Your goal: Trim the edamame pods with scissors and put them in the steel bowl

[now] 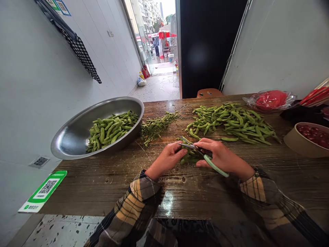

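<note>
Over the middle of the wooden table, my right hand (222, 156) grips a pair of scissors (215, 166) with pale green handles. The slightly parted blades point left, towards the fingertips of my left hand (167, 156). Those fingers are pinched around a green edamame pod, which the blades and fingers partly cover. Several edamame pods (187, 158) lie on the table just beneath both hands. Beyond my right hand spreads a larger pile of edamame pods (239, 120). A heap of small green trimmings (156, 127) lies beyond my left hand.
At the left, a tilted steel basin (73, 137) holds many pods. A green QR-code card (46, 188) lies on the table's left corner. On the right are a plastic-wrapped red bundle (272, 99) and a tub (295, 140) of dark red items. An open doorway lies ahead.
</note>
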Demonstrator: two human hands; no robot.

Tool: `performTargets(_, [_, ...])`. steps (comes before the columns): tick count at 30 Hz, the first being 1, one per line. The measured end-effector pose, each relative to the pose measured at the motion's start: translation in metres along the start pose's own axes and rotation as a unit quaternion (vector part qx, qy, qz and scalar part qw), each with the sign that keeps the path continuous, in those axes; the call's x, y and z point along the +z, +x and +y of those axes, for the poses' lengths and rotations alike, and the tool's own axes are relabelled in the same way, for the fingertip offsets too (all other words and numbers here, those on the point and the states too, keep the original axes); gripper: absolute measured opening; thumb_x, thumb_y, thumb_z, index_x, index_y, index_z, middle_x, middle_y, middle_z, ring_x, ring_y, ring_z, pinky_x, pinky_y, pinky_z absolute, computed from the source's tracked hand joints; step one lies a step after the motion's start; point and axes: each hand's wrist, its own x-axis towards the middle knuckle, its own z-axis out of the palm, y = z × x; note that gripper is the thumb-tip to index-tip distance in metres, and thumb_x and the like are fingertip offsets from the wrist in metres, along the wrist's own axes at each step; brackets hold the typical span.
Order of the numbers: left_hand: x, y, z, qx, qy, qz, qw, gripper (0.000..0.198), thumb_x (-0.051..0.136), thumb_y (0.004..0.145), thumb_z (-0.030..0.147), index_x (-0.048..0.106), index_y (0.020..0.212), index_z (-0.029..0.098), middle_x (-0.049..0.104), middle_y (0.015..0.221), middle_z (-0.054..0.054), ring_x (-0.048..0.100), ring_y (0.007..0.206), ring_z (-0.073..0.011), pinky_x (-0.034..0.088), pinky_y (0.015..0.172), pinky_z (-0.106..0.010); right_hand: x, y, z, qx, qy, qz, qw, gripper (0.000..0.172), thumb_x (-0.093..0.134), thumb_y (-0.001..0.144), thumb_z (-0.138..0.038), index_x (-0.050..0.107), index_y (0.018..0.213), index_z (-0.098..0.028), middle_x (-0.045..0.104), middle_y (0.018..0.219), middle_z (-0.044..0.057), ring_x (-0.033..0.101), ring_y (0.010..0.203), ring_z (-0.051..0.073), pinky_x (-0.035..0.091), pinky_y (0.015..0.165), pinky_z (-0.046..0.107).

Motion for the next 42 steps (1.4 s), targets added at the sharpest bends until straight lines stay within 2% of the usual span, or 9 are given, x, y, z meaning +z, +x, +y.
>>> performTargets(7, [-0.001, 0.000, -0.001, -0.011, 0.029, -0.004, 0.999, 0.028, 0.054, 0.087, 0.037, 0.066, 0.096, 0.013, 0.063, 0.087, -0.005, 0.054, 0.083, -0.0169, 0.043, 0.080, -0.028, 0.001, -0.002, -0.001, 0.003, -0.045, -0.001, 0.999, 0.047, 0.068, 0.080, -0.042, 0.061, 0.119, -0.016, 0.064, 0.099, 0.010, 0.061, 0.074, 0.019, 0.049, 0.069, 0.033])
performTargets(16, [-0.003, 0.000, -0.005, -0.024, 0.041, -0.001, 0.999, 0.028, 0.055, 0.086, 0.039, 0.062, 0.082, 0.012, 0.057, 0.076, -0.003, 0.048, 0.073, -0.0140, 0.039, 0.068, -0.026, 0.001, -0.003, 0.005, -0.021, -0.050, -0.004, 0.998, 0.044, 0.068, 0.081, -0.041, 0.062, 0.118, -0.018, 0.069, 0.102, 0.011, 0.064, 0.091, 0.024, 0.049, 0.079, 0.034])
performTargets(23, [-0.003, 0.003, -0.010, 0.061, 0.084, 0.030, 0.994, 0.024, 0.059, 0.084, 0.033, 0.062, 0.071, 0.014, 0.057, 0.080, -0.005, 0.048, 0.081, -0.0172, 0.039, 0.074, -0.029, -0.004, -0.003, -0.002, -0.014, -0.051, -0.028, 0.998, 0.042, 0.068, 0.081, -0.039, 0.063, 0.118, -0.019, 0.070, 0.098, 0.010, 0.065, 0.089, 0.023, 0.048, 0.078, 0.033])
performTargets(25, [-0.003, 0.004, -0.012, 0.064, 0.084, 0.033, 0.994, 0.025, 0.060, 0.084, 0.033, 0.061, 0.067, 0.014, 0.055, 0.077, -0.005, 0.047, 0.080, -0.0169, 0.038, 0.073, -0.029, -0.004, -0.004, -0.003, -0.015, -0.057, -0.030, 0.998, 0.042, 0.069, 0.081, -0.038, 0.064, 0.118, -0.019, 0.070, 0.100, 0.010, 0.065, 0.090, 0.024, 0.048, 0.079, 0.033])
performTargets(30, [-0.004, 0.002, -0.012, 0.031, 0.058, 0.009, 0.998, 0.022, 0.060, 0.084, 0.032, 0.065, 0.073, 0.013, 0.058, 0.081, -0.005, 0.050, 0.081, -0.0166, 0.039, 0.076, -0.029, -0.005, -0.005, -0.004, -0.010, -0.082, -0.030, 0.996, 0.040, 0.066, 0.083, -0.038, 0.063, 0.118, -0.018, 0.069, 0.103, 0.011, 0.065, 0.093, 0.024, 0.047, 0.080, 0.033])
performTargets(34, [-0.004, 0.001, -0.006, 0.018, 0.056, -0.002, 0.998, 0.017, 0.060, 0.084, 0.029, 0.067, 0.081, 0.014, 0.060, 0.089, -0.006, 0.052, 0.085, -0.0177, 0.040, 0.078, -0.029, -0.005, -0.004, -0.006, 0.005, -0.092, -0.042, 0.995, 0.042, 0.065, 0.083, -0.044, 0.062, 0.118, -0.020, 0.067, 0.101, 0.008, 0.065, 0.086, 0.022, 0.047, 0.073, 0.032])
performTargets(38, [0.000, 0.000, -0.004, 0.012, 0.070, -0.012, 0.997, 0.016, 0.060, 0.084, 0.029, 0.066, 0.080, 0.014, 0.057, 0.081, -0.004, 0.051, 0.078, -0.0162, 0.040, 0.072, -0.027, -0.002, -0.002, -0.008, 0.014, -0.091, -0.032, 0.995, 0.049, 0.069, 0.078, -0.047, 0.061, 0.119, -0.021, 0.065, 0.100, 0.007, 0.064, 0.082, 0.021, 0.046, 0.068, 0.030])
performTargets(42, [0.002, 0.001, -0.006, 0.004, 0.071, -0.012, 0.997, 0.018, 0.060, 0.083, 0.031, 0.067, 0.080, 0.014, 0.058, 0.082, -0.005, 0.052, 0.080, -0.0171, 0.040, 0.075, -0.028, 0.000, -0.002, -0.008, 0.006, -0.088, -0.022, 0.996, 0.043, 0.067, 0.081, -0.043, 0.061, 0.118, -0.021, 0.066, 0.099, 0.007, 0.064, 0.084, 0.021, 0.047, 0.071, 0.030])
